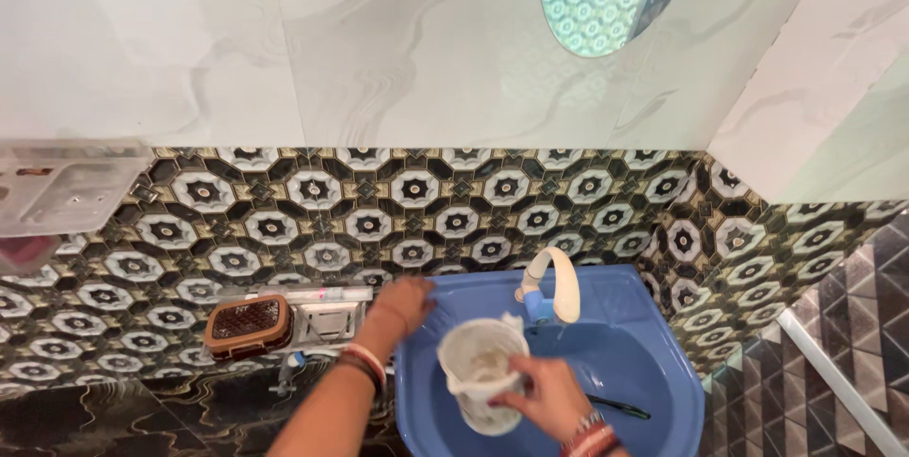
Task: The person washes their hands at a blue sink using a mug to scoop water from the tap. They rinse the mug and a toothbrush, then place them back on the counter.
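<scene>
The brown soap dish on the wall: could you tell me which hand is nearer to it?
Left. The left hand is just right of the soap dish; the right hand holds the cup over the basin.

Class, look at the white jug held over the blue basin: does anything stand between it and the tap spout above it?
Nothing visible does. The right hand holds the white jug just left of and below the tap spout, with open space between them.

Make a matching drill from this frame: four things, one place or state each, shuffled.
Things:
1. white jug
2. tap
3. brown soap dish
4. left hand

Places or states:
A. at the back rim of the blue basin, cream spout
B. on the wall rack, left of the basin
C. over the basin, held by the right hand
D. reaching to the basin's left back corner

Pairs: 1-C, 2-A, 3-B, 4-D
</scene>
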